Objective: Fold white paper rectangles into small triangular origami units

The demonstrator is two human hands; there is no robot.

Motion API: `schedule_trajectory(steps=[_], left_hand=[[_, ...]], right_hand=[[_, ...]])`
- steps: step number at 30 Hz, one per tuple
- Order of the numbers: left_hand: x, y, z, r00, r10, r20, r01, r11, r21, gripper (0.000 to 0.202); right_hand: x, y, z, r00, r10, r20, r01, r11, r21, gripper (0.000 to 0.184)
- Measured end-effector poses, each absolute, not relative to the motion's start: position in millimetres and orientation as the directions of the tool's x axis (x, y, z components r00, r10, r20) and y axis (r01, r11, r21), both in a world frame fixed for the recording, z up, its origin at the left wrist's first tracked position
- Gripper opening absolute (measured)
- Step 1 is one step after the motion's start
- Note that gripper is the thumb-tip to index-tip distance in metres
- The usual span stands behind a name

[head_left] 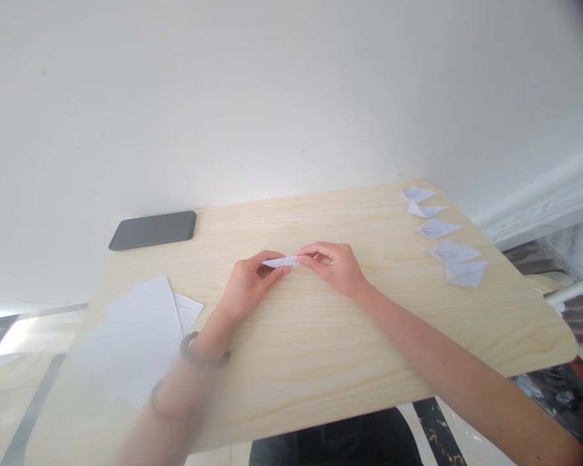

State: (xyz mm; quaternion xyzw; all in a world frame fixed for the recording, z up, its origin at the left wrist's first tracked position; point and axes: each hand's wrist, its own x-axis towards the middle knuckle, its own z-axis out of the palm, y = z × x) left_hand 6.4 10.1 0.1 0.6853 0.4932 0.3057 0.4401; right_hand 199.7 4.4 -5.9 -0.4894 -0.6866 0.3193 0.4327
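Between my two hands, above the middle of the table, is a small folded white paper piece (280, 262), narrow and pointed at its left end. My left hand (252, 281) pinches it between thumb and fingers from the left and below. From the right, my right hand (333, 265) grips its other end with thumb and forefinger, hiding that end. Off to the right, several folded paper pieces (438, 228) of a similar white paper lie in a row along the table's edge.
A stack of white paper sheets (140, 330) lies at the left, partly behind my left forearm. At the back left a dark phone (154, 230) rests near the wall (272, 97). The wooden table (320, 362) ends at a rounded right corner; a black seat (337, 443) is below its front edge.
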Motion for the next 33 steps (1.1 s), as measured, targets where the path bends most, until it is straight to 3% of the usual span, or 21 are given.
schedule_trajectory(steps=[8, 16, 24, 33], left_hand=[[5.8, 13.7, 4.7, 0.327, 0.941, -0.086, 0.399, -0.055, 0.915, 0.033], [0.1, 19.4, 3.0, 0.375, 0.925, -0.065, 0.32, -0.064, 0.945, 0.034], [1.1, 17.4, 7.7, 0.406, 0.911, -0.075, 0.248, -0.031, 0.968, 0.034], [3.4, 16.4, 4.5, 0.411, 0.907, -0.091, 0.251, -0.017, 0.968, 0.025]], right_hand=[[198.9, 4.4, -4.5, -0.19, 0.935, 0.301, 0.473, 0.356, -0.806, 0.025], [202.5, 5.8, -5.3, -0.23, 0.964, 0.135, 0.405, 0.221, -0.887, 0.028], [202.7, 6.7, -1.3, -0.338, 0.906, 0.256, 0.435, 0.392, -0.811, 0.028], [202.9, 5.1, -4.0, -0.317, 0.919, 0.232, 0.418, 0.355, -0.836, 0.033]])
